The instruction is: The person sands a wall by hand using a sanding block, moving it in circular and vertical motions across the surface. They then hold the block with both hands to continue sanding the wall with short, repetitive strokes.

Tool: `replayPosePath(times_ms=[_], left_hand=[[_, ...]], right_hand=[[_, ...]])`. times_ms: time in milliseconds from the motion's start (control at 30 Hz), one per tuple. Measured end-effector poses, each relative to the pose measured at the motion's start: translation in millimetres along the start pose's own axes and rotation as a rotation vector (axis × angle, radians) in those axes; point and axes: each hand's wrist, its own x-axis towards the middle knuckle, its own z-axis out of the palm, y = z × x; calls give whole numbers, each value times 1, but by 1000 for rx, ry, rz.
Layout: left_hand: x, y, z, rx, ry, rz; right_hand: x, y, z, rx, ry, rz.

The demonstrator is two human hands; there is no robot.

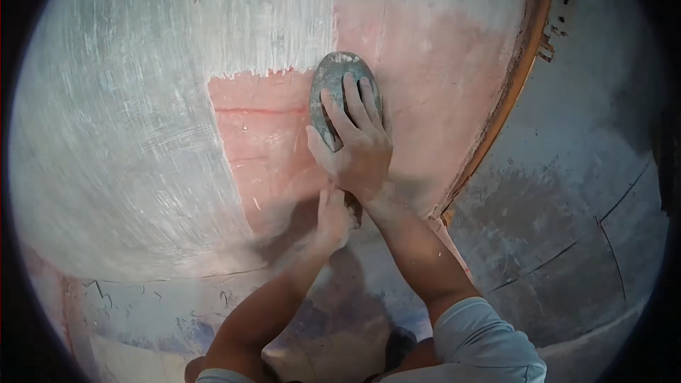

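My right hand (358,156) lies over a grey-green oval sander (347,67), fingers spread along its top and thumb at its left side. The sander is dusty, worn and flat against a large curved surface (128,99). Just below, my left hand (333,220) is closed around a dark part behind the sander, probably its handle; my right wrist partly hides it. Under and around the sander is a pinkish-red patch (262,149). Its left part is darker, with a thin red line across it. Whitish, streaked coating surrounds the patch above and to the left. Both forearms look dusty.
An orange-brown rim (521,85) curves down the right side of the worked surface. Beyond it lies grey, cracked floor (560,241) with dark stains. Near my body is scuffed ground (156,305). My light sleeve (482,340) shows at the bottom.
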Motion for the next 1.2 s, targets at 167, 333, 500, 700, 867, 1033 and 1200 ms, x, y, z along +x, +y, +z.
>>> replayPosePath(times_ms=[167, 333, 500, 700, 867, 1033, 1200], left_hand=[[-3, -15, -4, -55, 65, -66], [-13, -20, 10, -13, 22, 77], [-11, -31, -1, 1, 29, 159], [-3, -1, 2, -172, 94, -13], [-8, 32, 18, 62, 50, 146], [-12, -19, -11, 327, 23, 336], [-11, -8, -5, 15, 55, 46]], right_hand=[[-4, -1, 0, -25, -19, 1], [-13, 7, -3, 28, 4, -47], [-22, 7, 1, 72, 18, -32], [12, 7, 4, 44, 84, -25], [24, 8, 17, 127, 203, 22], [-11, -1, 4, 51, 113, -3], [6, 2, 4, 78, 90, -2]])
